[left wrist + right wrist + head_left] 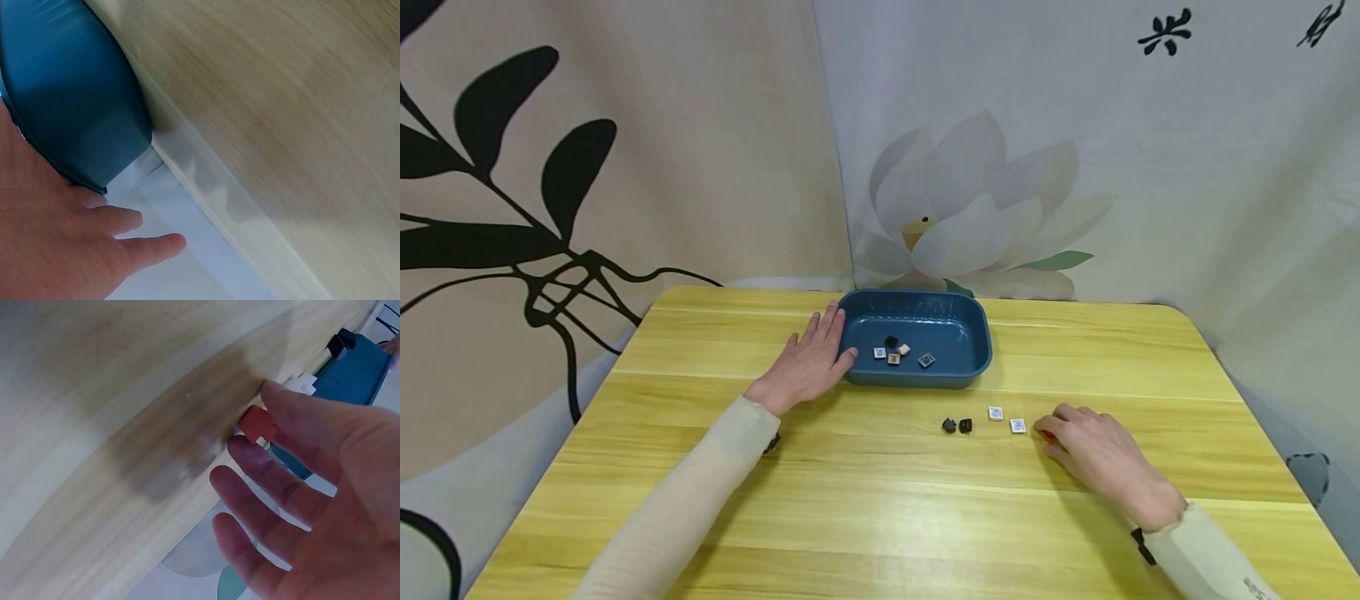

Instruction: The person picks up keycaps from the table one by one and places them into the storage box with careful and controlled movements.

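The right hand (pixel 1093 454) pinches a small red squarish block (pixel 256 424) between thumb and finger, close to the pale yellow wood-grain table (pixel 865 517) and just right of the loose pieces. In the right wrist view the block's red face is tilted, one corner raised like a diamond, with a whitish bit at its lower edge. That face looks about as long as wide, so no clear long axis shows. The hand's other fingers are bent and apart. In the head view, they hide all but a red sliver of the block; its far side and underside cannot be made out.

The left hand (pixel 805 358) lies with fingers extended and thumb spread, against the left end of a blue rectangular tray (pixel 917 379). The tray's long axis runs left to right across the table. Inside it lie five small pieces, their markings too small to read.

Between tray and right hand, two small black pieces (pixel 957 426) sit side by side, then two white square pieces (pixel 1007 420), printed faces up. The left wrist view cuts off most of the tray; both sleeves (pixel 681 500) leave the head view's lower edge.
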Demonstrator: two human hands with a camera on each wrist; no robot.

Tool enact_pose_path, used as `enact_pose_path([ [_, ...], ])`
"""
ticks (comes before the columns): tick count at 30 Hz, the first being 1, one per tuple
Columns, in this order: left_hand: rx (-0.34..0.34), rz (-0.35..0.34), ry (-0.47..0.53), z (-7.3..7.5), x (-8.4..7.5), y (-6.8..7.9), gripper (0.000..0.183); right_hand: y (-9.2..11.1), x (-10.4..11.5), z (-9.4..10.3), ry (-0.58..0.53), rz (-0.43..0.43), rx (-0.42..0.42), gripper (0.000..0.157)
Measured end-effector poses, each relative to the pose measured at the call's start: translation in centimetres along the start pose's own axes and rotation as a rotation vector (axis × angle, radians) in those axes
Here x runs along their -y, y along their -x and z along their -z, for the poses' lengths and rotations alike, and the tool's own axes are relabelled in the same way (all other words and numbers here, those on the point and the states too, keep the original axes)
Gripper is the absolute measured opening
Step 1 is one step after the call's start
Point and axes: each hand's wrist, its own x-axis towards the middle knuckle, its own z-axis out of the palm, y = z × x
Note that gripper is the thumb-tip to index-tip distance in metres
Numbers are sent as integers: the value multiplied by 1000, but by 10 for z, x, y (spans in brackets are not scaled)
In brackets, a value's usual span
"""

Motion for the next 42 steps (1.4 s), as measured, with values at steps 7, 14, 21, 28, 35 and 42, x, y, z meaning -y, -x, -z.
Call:
enact_pose_path([
  [7,4,-3,8,0,-3,0,79,2,-1,-1,1,5,-21,14],
  [14,-2,-5,3,1,-4,-1,79,2,-5,-1,2,31,-56,16],
  [21,-3,1,6,2,-4,-1,79,-2,-4,6,2,86,-174,18],
  [28,-3,6,13,2,-5,0,78,-12,1,17,-4,77,-225,17],
  [35,-4,6,10,3,-4,1,78,-22,8,27,-15,65,-236,19],
  [42,-3,5,14,2,-2,1,78,-33,13,33,-29,91,-289,20],
])
